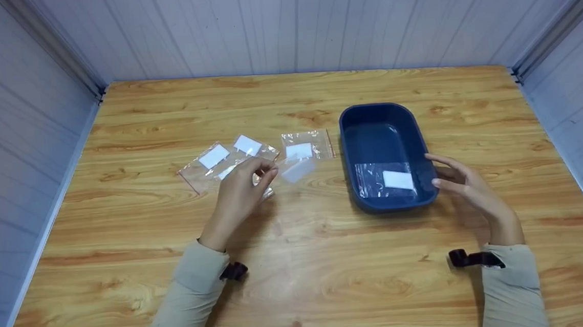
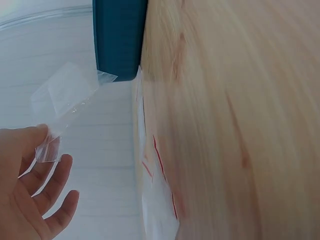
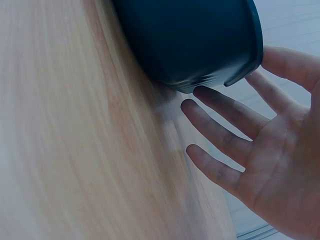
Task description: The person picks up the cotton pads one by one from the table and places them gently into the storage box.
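My left hand (image 1: 242,190) pinches a small clear plastic bag (image 1: 298,171) by one end, between thumb and fingers. In the left wrist view this bag (image 2: 66,97) hangs in the air with a pale panel on it. My right hand (image 1: 473,192) touches the right side of a blue plastic bin (image 1: 384,203), its fingertips at the rim. From the right wrist view, the fingers (image 3: 220,137) are spread and fairly straight against or near the bin's outside wall. A clear bag with a white label (image 1: 398,180) lies flat inside the bin, at its near end.
Several more clear bags with white labels lie on the wooden table (image 1: 300,286), including one left bag (image 1: 214,156) and one bag beside the bin (image 1: 299,150). Some are partly hidden under my left hand. Pale panel walls (image 1: 282,25) enclose the table's back and sides.
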`<state>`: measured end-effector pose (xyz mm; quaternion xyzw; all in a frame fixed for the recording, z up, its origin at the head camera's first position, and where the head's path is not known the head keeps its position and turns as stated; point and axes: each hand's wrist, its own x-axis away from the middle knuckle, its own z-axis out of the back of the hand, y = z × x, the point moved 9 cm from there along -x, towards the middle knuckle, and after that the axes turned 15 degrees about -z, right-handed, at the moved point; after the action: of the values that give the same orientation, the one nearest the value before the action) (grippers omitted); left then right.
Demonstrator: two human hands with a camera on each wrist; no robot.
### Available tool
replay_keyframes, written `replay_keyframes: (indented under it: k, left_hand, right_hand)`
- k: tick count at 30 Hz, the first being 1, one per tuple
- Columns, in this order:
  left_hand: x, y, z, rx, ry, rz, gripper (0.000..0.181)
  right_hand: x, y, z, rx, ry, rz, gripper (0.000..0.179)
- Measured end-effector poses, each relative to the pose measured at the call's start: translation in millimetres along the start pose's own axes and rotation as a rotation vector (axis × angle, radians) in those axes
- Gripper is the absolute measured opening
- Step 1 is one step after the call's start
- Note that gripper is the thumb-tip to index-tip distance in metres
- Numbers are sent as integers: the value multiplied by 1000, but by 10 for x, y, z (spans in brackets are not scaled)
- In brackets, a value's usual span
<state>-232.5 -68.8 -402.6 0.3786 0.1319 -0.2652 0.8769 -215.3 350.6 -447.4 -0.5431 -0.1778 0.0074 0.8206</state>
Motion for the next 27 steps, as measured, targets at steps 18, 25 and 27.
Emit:
replay_keyframes:
  k: [18,25,27]
  left_hand:
    - [-260,345,-215,29,58,-89,16]
    - [-340,452,-314,54,68,-105,15]
    - [-361,472,-345,64,71,-103,15]
  right_hand:
    - [-15,12,-7,17,-8,-29,55]
    - [-15,10,-17,12,-9,-9,54]
    - [-15,8,-15,12,-8,-4,54]
